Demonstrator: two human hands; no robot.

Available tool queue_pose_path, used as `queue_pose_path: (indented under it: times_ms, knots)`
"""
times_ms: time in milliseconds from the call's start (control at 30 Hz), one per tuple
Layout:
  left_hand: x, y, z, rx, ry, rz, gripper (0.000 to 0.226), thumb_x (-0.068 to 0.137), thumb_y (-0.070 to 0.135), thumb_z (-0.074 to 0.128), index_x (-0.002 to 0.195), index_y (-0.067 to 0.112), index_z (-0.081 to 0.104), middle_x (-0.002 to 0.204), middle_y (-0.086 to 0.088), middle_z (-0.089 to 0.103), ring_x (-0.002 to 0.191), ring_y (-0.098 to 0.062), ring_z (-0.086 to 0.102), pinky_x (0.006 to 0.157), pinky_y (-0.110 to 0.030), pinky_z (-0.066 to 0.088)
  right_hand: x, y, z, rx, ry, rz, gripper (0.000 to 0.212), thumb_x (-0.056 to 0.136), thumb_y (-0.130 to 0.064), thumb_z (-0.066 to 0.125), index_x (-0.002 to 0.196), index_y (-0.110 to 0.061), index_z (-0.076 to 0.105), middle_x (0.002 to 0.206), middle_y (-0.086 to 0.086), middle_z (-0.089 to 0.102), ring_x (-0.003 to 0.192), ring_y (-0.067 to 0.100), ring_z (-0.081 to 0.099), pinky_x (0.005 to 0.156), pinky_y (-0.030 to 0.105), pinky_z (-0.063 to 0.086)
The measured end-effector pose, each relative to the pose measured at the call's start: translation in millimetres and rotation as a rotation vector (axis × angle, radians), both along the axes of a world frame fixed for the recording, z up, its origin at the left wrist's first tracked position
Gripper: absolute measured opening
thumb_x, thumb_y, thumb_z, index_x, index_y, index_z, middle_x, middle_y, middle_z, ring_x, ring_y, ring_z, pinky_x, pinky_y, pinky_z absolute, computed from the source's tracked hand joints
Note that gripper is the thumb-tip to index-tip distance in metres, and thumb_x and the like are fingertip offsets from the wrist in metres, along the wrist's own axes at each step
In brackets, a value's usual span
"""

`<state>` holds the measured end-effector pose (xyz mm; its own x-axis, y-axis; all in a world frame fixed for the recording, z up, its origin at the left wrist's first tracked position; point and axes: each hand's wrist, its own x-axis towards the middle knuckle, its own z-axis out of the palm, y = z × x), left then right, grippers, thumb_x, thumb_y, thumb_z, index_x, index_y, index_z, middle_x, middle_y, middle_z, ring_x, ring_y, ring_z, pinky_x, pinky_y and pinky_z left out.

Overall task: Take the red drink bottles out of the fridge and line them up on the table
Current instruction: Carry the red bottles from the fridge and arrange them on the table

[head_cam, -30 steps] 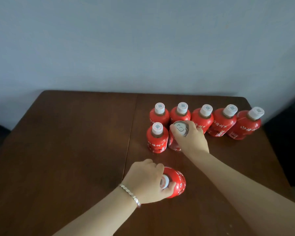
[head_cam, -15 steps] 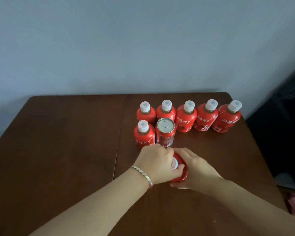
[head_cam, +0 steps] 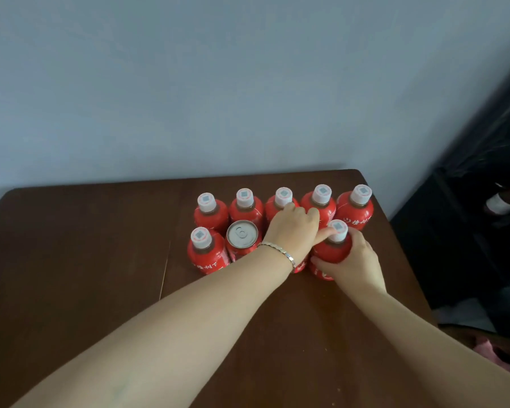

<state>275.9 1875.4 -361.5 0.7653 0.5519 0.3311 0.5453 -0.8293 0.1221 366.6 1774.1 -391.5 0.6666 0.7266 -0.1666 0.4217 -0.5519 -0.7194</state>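
Five red drink bottles with white caps [head_cam: 245, 207] stand in a back row on the brown table [head_cam: 86, 260]. In front of them stand another red bottle [head_cam: 203, 254] and a red can with a silver top [head_cam: 242, 237]. My right hand [head_cam: 354, 260] grips a further red bottle [head_cam: 333, 250] by its body at the right end of this front row, upright on the table. My left hand [head_cam: 292, 228] lies over the gap between the can and that bottle. Its thumb touches the bottle's white cap and its loosely curled fingers reach the back row, holding nothing.
The table ends just right of the bottles [head_cam: 395, 231], with dark furniture [head_cam: 468, 216] beyond the edge. A blue-grey wall [head_cam: 248, 83] rises behind the table. Something pink [head_cam: 501, 357] lies at the lower right.
The bottle that my left hand held by its cap near the table's front now stands in the front row, gripped by my right hand. My left hand has let go of the cap.
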Motion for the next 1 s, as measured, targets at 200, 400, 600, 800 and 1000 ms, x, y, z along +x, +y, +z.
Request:
queue_pose_path:
  times_ms: [200, 400, 600, 800, 1000]
  knots:
    - [-33, -3, -5, 0.222, -0.228, 0.078, 0.039, 0.070, 0.031, 0.069, 0.101, 0.010, 0.059, 0.108, -0.011, 0.050, 0.099, -0.034, 0.052, 0.084, -0.045, 0.042, -20, -2, -10, -0.032, 0.086, -0.014, 0.117, 0.069, -0.035, 0.082, 0.150, -0.022, -0.001, 0.152, 0.013, 0.022, 0.130, 0.032, 0.043, 0.101, 0.042, 0.042]
    - [-99, 6, 6, -0.723, -0.226, 0.807, 0.115, 0.061, 0.054, 0.077, 0.147, 0.023, 0.008, 0.152, -0.020, 0.002, 0.140, -0.039, 0.015, 0.108, -0.053, 0.029, -36, 16, -10, -0.083, 0.180, -0.125, 0.137, 0.056, -0.034, 0.090, 0.149, -0.023, -0.011, 0.146, 0.019, 0.018, 0.127, 0.040, 0.041, 0.101, 0.051, 0.042]
    - [-114, 7, -6, -0.900, -0.180, 0.723, 0.111, 0.056, 0.047, 0.084, 0.141, 0.034, 0.014, 0.140, -0.012, 0.025, 0.127, -0.034, 0.039, 0.102, -0.043, 0.037, -37, 25, -6, -0.185, 0.138, -0.040, 0.144, 0.053, -0.038, 0.090, 0.148, -0.021, -0.016, 0.138, 0.020, 0.025, 0.119, 0.041, 0.049, 0.095, 0.049, 0.045]
    - [-116, 5, -10, -0.829, -0.164, 0.747, 0.100, 0.060, 0.048, 0.081, 0.138, 0.032, 0.021, 0.138, -0.010, 0.030, 0.123, -0.034, 0.043, 0.097, -0.043, 0.041, -36, 25, -8, -0.257, 0.020, 0.000, 0.140, 0.055, -0.051, 0.085, 0.148, -0.017, -0.014, 0.137, 0.019, 0.030, 0.110, 0.038, 0.057, 0.085, 0.045, 0.050]
    - [-109, 3, -11, -0.821, -0.169, 0.779, 0.096, 0.062, 0.051, 0.079, 0.138, 0.032, 0.023, 0.136, -0.010, 0.031, 0.122, -0.035, 0.042, 0.093, -0.042, 0.042, -38, 21, -9, -0.226, 0.045, -0.038, 0.136, 0.057, -0.048, 0.086, 0.149, -0.019, -0.011, 0.141, 0.019, 0.027, 0.116, 0.039, 0.053, 0.088, 0.047, 0.049]
